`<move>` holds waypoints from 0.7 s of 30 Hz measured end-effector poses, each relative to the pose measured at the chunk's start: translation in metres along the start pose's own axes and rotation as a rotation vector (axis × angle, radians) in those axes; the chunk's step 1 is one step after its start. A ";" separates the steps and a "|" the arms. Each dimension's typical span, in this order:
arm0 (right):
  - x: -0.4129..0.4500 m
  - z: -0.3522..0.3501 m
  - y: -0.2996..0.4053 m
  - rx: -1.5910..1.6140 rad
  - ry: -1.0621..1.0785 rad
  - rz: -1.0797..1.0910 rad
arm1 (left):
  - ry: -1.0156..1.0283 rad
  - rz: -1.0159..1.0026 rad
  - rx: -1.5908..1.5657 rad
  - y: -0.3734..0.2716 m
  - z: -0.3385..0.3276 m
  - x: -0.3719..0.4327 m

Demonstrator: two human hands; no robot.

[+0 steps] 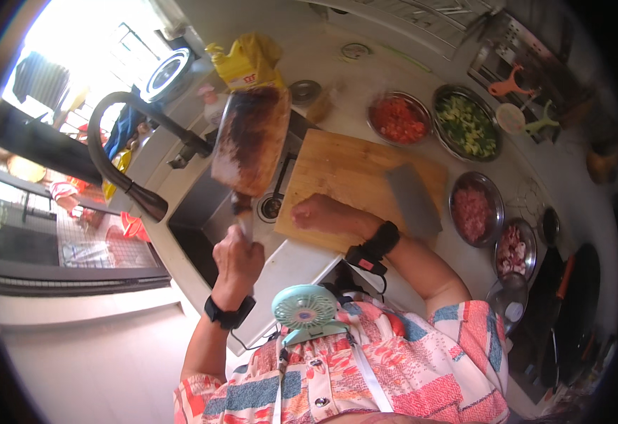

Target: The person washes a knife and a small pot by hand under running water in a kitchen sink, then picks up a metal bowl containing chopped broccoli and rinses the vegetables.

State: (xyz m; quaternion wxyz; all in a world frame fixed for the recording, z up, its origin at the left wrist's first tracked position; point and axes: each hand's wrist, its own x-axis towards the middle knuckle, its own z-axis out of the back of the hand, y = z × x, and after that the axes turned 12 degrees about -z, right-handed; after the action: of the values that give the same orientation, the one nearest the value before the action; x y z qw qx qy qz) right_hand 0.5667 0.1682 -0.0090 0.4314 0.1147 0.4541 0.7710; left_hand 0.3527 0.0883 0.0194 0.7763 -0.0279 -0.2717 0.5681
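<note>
In my left hand (237, 259) is the handle of what looks like a small rectangular pan (253, 140), stained brown and black. It is held up over the sink (216, 212). My right hand (322, 212) is curled shut over the left part of a wooden cutting board (351, 159), with nothing visible in it; whether it touches the board is unclear. A broad grey blade (412, 199), apparently a cleaver's, lies on the board's right side beyond my right forearm. I cannot see its handle.
Metal bowls of chopped red pieces (399, 119), chopped green vegetable (468, 127), minced meat (471, 209) and sliced meat (513, 249) curve around the board's right. A dark faucet (113, 138) arches at the left. A yellow jug (248, 61) stands behind the sink.
</note>
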 end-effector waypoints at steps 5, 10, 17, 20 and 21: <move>-0.007 -0.017 0.019 0.019 0.134 0.080 | -0.006 0.085 -0.039 -0.006 -0.024 0.037; -0.019 -0.034 0.026 0.878 0.211 -0.103 | -0.220 0.038 -0.078 -0.013 -0.048 0.065; -0.031 -0.031 0.032 -0.042 -0.057 -0.051 | -0.363 -0.083 -0.549 -0.017 -0.070 0.059; -0.039 -0.042 0.021 0.165 -0.172 -0.162 | -0.397 -0.068 -0.785 -0.023 -0.075 0.057; -0.043 -0.041 0.024 0.134 -0.190 -0.201 | -0.360 -0.026 -0.856 -0.024 -0.078 0.056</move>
State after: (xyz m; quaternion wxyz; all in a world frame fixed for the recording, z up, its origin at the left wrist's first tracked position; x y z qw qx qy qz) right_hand 0.5557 0.1052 -0.0038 0.5391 0.1695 0.4707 0.6776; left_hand 0.4204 0.1508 -0.0170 0.6423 -0.2434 -0.6127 0.3910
